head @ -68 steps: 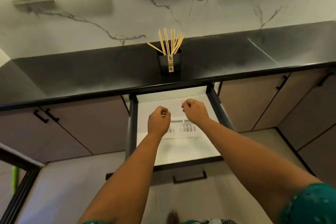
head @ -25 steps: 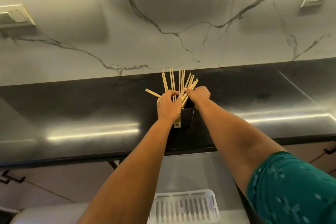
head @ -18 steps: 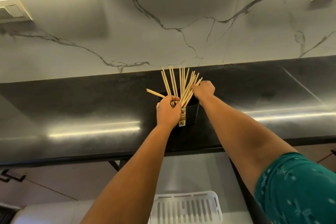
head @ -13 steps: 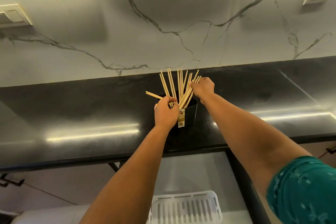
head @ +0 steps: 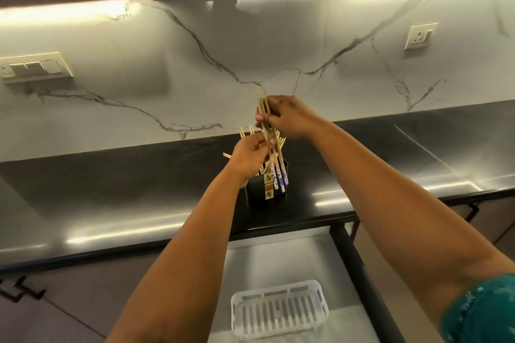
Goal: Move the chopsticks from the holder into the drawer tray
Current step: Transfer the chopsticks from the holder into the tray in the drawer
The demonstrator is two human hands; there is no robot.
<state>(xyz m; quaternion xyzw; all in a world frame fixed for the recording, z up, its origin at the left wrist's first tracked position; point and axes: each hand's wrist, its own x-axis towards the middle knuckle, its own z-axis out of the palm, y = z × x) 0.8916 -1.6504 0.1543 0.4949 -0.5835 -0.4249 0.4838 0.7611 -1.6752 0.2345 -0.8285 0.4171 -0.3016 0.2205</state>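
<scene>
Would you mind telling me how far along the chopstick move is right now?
Done: the drawer is open with its white tray still empty. In hand: the right hand lifts a few chopsticks above the black holder, the left hand gripping others. Left: carrying them all to the tray.

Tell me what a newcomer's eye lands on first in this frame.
Mid-frame, the right hand lifts a few chopsticks above the black holder on the dark counter, while the left hand grips the bunch at the holder's mouth. Below, the open drawer holds an empty white tray. Behind runs a veined marble wall.
</scene>
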